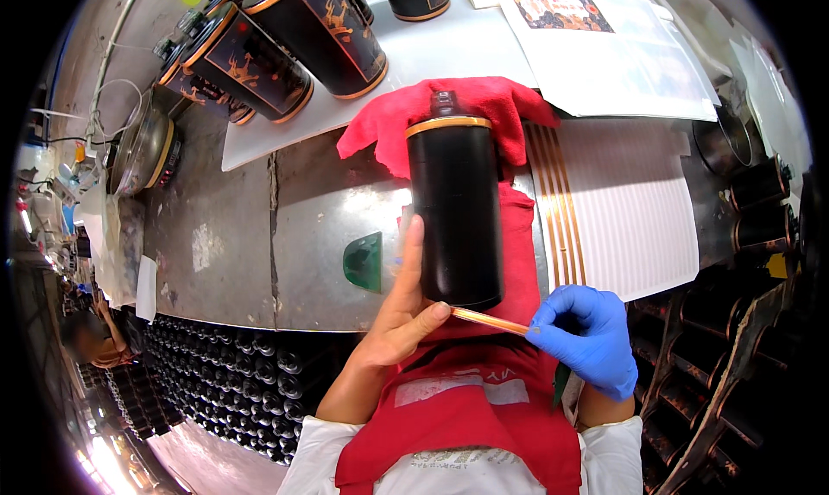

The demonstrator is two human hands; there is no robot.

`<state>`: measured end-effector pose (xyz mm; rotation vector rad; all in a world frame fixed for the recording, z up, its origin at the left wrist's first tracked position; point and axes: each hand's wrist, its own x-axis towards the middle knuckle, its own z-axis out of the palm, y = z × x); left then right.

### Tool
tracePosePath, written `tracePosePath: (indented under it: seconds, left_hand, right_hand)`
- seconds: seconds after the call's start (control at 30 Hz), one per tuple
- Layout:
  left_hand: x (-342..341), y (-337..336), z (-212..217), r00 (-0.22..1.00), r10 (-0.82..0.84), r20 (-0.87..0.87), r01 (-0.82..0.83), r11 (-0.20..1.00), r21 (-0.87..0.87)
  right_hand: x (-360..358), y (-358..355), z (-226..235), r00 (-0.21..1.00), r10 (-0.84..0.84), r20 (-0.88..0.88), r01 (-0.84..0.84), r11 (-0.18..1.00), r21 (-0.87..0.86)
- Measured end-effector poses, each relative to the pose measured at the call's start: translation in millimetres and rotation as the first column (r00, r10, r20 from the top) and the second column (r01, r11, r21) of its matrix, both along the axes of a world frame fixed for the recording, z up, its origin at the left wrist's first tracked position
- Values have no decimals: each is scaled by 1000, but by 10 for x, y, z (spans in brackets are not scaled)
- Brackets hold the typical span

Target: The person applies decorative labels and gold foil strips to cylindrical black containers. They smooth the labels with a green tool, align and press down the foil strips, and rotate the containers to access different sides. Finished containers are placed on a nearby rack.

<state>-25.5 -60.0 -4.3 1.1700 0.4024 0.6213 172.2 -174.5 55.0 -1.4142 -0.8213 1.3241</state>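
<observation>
A black cylindrical bottle [456,210] with a dark cap and a gold band near its neck lies on a red cloth [518,236], base toward me. My bare left hand [399,309] holds the bottle's lower left side, fingers stretched along it. Its thumb presses the end of a narrow gold strip [490,321] at the base. Pinched between the fingers of my blue-gloved right hand [591,335] is the strip's other end, so it spans the two hands, slanting down to the right. Below the glove, a green piece [561,381] shows partly.
A translucent green scraper [363,262] lies left of the bottle. More gold strips [561,210] line a white backing sheet [626,201] at right. Several decorated black bottles [324,33] stand at the back left. Racks of bottles [224,374] flank the metal table [216,227]; another person [108,344] is far left.
</observation>
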Motion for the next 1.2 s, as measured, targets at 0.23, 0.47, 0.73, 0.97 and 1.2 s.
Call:
tracePosePath:
  seconds: [0.23, 0.47, 0.73, 0.97, 1.2]
  left_hand:
    - [6, 14, 7, 995, -18, 98, 27, 996, -90]
    - [-16, 52, -40, 998, -16, -53, 22, 993, 114]
    - [58, -23, 60, 999, 33, 37, -32, 999, -27]
    - [193, -100, 346, 819, 388, -424, 226, 461, 858]
    - [56, -32, -26, 828, 348, -439, 107, 671, 734]
  right_hand:
    - [58, 8, -33, 991, -118, 62, 125, 983, -135]
    - [110, 63, -283, 987, -163, 12, 161, 961, -226]
    - [103, 126, -563, 989, -142, -46, 128, 967, -221]
    - [83, 156, -632, 991, -123, -61, 109, 975, -194]
    - [-50, 229, -570, 988, -85, -128, 66, 987, -143]
